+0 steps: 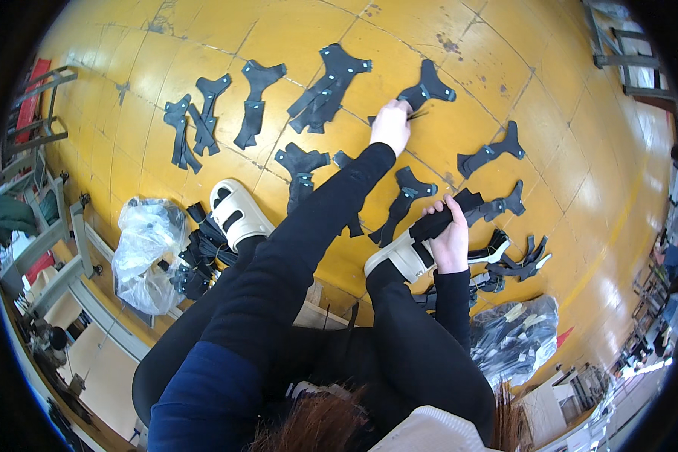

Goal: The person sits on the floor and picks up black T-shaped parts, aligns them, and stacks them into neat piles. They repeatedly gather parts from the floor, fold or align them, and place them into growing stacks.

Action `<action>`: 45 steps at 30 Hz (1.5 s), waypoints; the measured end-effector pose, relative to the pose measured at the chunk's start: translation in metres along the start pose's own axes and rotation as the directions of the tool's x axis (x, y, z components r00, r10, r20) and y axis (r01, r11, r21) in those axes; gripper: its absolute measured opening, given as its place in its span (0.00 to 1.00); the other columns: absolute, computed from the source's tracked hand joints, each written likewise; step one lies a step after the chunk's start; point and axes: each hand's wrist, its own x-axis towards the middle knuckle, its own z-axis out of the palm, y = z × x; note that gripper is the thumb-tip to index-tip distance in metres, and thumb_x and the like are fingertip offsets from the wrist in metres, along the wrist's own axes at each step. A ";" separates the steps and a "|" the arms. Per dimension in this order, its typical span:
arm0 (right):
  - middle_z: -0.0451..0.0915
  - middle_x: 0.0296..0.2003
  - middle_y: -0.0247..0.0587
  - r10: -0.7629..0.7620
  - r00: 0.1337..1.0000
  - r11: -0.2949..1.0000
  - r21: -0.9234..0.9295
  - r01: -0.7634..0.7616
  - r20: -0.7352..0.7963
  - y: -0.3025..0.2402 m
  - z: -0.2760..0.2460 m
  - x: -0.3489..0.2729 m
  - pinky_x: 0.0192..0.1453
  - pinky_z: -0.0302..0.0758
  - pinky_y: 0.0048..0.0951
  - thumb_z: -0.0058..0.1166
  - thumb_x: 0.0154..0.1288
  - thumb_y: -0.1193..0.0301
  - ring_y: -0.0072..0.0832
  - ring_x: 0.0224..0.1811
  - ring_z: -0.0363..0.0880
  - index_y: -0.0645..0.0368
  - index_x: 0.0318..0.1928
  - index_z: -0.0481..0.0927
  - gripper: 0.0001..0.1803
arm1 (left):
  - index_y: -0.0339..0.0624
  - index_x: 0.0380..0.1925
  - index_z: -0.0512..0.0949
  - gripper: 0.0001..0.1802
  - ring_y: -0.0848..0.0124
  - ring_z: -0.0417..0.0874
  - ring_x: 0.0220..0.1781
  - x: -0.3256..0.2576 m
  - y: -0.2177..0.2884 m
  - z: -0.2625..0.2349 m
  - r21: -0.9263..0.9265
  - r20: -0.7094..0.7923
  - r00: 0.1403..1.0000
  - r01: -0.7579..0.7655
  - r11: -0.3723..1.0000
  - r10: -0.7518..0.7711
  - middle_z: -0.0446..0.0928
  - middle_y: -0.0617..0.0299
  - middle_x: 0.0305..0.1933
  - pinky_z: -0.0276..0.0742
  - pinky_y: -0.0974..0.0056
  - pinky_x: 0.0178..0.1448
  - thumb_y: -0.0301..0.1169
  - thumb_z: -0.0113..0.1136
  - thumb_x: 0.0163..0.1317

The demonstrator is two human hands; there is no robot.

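My left hand (392, 126) reaches far forward over a black Y-shaped fabric piece (429, 84) on the floor. Its fingers are curled down on the strap end, and thin dark strands stick out beside them; the fingertips are hidden. Nearer to me, my right hand (450, 235) is closed around a bundle of black fabric strips (446, 216), thumb on top, above my right shoe. More such dark pieces with small pale tags lie about, among them a stacked pair (333, 87) and a single one (405, 202) between my hands.
My cream clogs (241, 212) rest on the yellow tiled floor (301, 34). A clear plastic bag (149, 252) and a black heap (203, 252) lie at the left, a bag of dark pieces (516, 335) at the right. Metal frames (68, 256) stand along the left.
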 end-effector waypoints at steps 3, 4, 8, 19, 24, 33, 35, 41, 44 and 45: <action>0.70 0.26 0.33 -0.010 1.000 1.000 0.004 0.011 -0.017 -0.001 0.003 -0.002 0.46 0.72 0.32 0.52 0.67 0.69 0.28 0.33 0.70 0.57 0.39 0.71 0.06 | 0.37 0.34 0.78 0.08 0.55 0.80 0.36 -0.005 0.004 -0.003 -0.055 -0.044 0.997 -0.059 0.997 0.056 0.77 0.50 0.32 0.76 0.57 0.44 0.27 0.63 0.54; 0.70 0.26 0.33 -0.018 1.000 1.000 0.010 0.018 -0.001 -0.001 -0.002 0.000 0.47 0.72 0.32 0.52 0.67 0.69 0.28 0.33 0.70 0.57 0.40 0.72 0.06 | 0.37 0.34 0.77 0.08 0.53 0.80 0.37 -0.006 0.006 -0.007 -0.190 -0.051 0.999 0.000 0.982 -0.010 0.77 0.49 0.34 0.76 0.56 0.45 0.27 0.62 0.55; 0.70 0.27 0.33 -0.029 0.999 1.000 0.001 0.029 0.018 -0.004 -0.011 0.003 0.47 0.72 0.33 0.51 0.68 0.69 0.28 0.33 0.70 0.56 0.41 0.71 0.06 | 0.37 0.40 0.72 0.12 0.60 0.80 0.34 -0.006 0.001 -0.037 -0.655 0.105 0.958 0.268 0.707 -0.265 0.78 0.55 0.33 0.75 0.60 0.40 0.33 0.58 0.63; 0.71 0.27 0.33 0.014 1.000 1.000 0.012 -0.014 0.012 -0.001 -0.007 0.007 0.45 0.73 0.32 0.52 0.67 0.69 0.28 0.33 0.71 0.56 0.39 0.71 0.06 | 0.33 0.42 0.75 0.25 0.49 0.79 0.43 0.021 -0.125 -0.142 0.162 -0.080 0.982 0.183 0.970 -0.172 0.78 0.44 0.38 0.74 0.53 0.51 0.37 0.70 0.48; 0.70 0.26 0.33 -0.012 1.000 1.000 0.006 0.012 0.015 0.000 -0.004 0.008 0.43 0.72 0.28 0.54 0.66 0.69 0.26 0.32 0.69 0.56 0.39 0.71 0.07 | 0.36 0.45 0.76 0.25 0.54 0.82 0.46 0.018 -0.130 -0.147 0.227 -0.006 0.976 0.212 0.950 -0.217 0.81 0.47 0.43 0.76 0.59 0.50 0.37 0.70 0.48; 0.70 0.27 0.33 -0.009 1.000 1.000 0.018 0.009 -0.007 -0.003 -0.009 0.008 0.43 0.72 0.29 0.53 0.67 0.69 0.26 0.32 0.69 0.57 0.40 0.71 0.07 | 0.37 0.43 0.75 0.17 0.54 0.82 0.43 0.021 -0.110 -0.156 -0.035 0.032 0.965 0.262 0.964 -0.261 0.80 0.47 0.37 0.74 0.59 0.47 0.37 0.60 0.59; 0.70 0.27 0.33 -0.015 1.000 1.000 0.018 0.016 -0.008 -0.002 -0.008 0.009 0.43 0.72 0.29 0.53 0.67 0.70 0.26 0.32 0.69 0.57 0.40 0.71 0.07 | 0.38 0.44 0.73 0.16 0.55 0.82 0.43 0.025 -0.094 -0.149 -0.161 0.065 0.972 0.233 0.959 -0.225 0.80 0.47 0.38 0.74 0.60 0.47 0.35 0.58 0.61; 0.70 0.27 0.33 -0.011 1.000 1.000 0.024 0.010 0.010 -0.001 -0.001 0.006 0.43 0.71 0.29 0.53 0.67 0.70 0.26 0.32 0.69 0.57 0.40 0.71 0.07 | 0.40 0.45 0.70 0.19 0.50 0.81 0.42 0.024 -0.062 -0.119 0.069 0.031 0.980 0.192 0.979 -0.195 0.80 0.46 0.40 0.75 0.56 0.48 0.38 0.61 0.59; 0.70 0.27 0.33 -0.014 1.000 1.000 0.005 0.013 0.028 0.001 -0.003 0.010 0.43 0.71 0.28 0.53 0.67 0.69 0.25 0.32 0.69 0.57 0.41 0.71 0.07 | 0.41 0.46 0.71 0.22 0.50 0.81 0.42 0.018 -0.078 -0.104 0.302 -0.035 0.977 0.211 0.929 -0.211 0.80 0.47 0.39 0.76 0.53 0.49 0.39 0.65 0.55; 0.70 0.27 0.33 -0.010 1.000 1.000 0.002 0.010 0.016 0.001 -0.002 0.010 0.43 0.71 0.28 0.53 0.67 0.69 0.25 0.32 0.69 0.56 0.41 0.71 0.07 | 0.42 0.46 0.71 0.24 0.51 0.81 0.42 0.017 -0.079 -0.102 0.344 -0.060 0.974 0.226 0.911 -0.218 0.80 0.47 0.39 0.76 0.52 0.49 0.40 0.66 0.53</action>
